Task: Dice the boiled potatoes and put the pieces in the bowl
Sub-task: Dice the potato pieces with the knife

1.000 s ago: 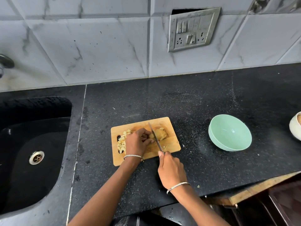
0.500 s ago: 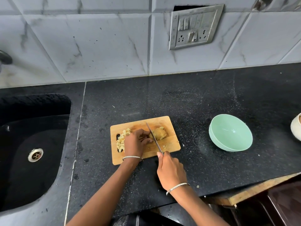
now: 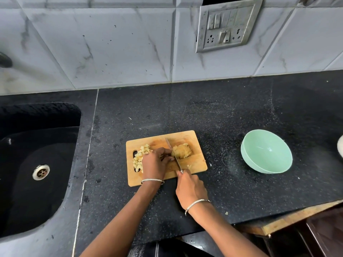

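A wooden cutting board (image 3: 196, 162) lies on the black counter. On it sits a partly cut boiled potato (image 3: 182, 152), with a heap of diced pieces (image 3: 140, 157) at the board's left end. My left hand (image 3: 155, 163) rests on the board, its fingertips pressed against the potato's left side. My right hand (image 3: 191, 189) grips the handle of a knife (image 3: 172, 153), whose blade runs across the potato's left edge next to my left fingers. A mint green bowl (image 3: 266, 152) stands empty to the right of the board.
A black sink (image 3: 37, 164) with a metal drain takes up the left. A white vessel (image 3: 341, 148) shows at the right edge. A switch panel (image 3: 225, 25) hangs on the tiled wall behind. The counter's front edge runs near my forearms.
The knife blade has shifted slightly along the potato while my left hand keeps holding it. The camera view has drifted a little; board and bowl stay put.
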`<state>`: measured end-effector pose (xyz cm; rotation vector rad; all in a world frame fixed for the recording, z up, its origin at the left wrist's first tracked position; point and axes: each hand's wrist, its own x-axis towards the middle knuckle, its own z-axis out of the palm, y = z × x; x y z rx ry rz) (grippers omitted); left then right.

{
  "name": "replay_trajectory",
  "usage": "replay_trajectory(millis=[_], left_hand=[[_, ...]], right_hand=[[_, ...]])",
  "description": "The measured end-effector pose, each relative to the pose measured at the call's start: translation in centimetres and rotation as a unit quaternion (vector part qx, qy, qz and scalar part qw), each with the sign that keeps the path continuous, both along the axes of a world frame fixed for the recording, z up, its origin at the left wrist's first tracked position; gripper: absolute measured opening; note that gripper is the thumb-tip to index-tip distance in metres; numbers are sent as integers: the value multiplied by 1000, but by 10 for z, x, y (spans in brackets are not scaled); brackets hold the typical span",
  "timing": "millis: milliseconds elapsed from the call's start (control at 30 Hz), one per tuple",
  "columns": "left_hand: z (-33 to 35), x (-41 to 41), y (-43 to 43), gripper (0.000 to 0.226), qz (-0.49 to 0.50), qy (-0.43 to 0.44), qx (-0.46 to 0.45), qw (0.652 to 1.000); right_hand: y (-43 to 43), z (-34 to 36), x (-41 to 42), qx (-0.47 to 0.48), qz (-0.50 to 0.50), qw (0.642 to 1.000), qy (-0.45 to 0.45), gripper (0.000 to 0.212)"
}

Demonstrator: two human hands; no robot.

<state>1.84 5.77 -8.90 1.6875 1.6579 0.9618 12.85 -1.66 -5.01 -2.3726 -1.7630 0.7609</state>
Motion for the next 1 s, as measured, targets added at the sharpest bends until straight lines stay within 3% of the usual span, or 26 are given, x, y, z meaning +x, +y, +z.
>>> replay_trajectory(millis=[300, 633, 1000], left_hand=[[4, -1, 0, 18, -6, 8, -1, 1000], [6, -2, -2, 20, 18, -67, -47, 996], [13, -5, 1, 18, 19, -1, -50, 999]], right_hand=[[-17, -3, 13, 32, 1, 998, 46, 45], [-22, 1, 9, 77, 15, 996, 36, 40], [-24, 3, 9, 95, 42, 994, -27, 38]])
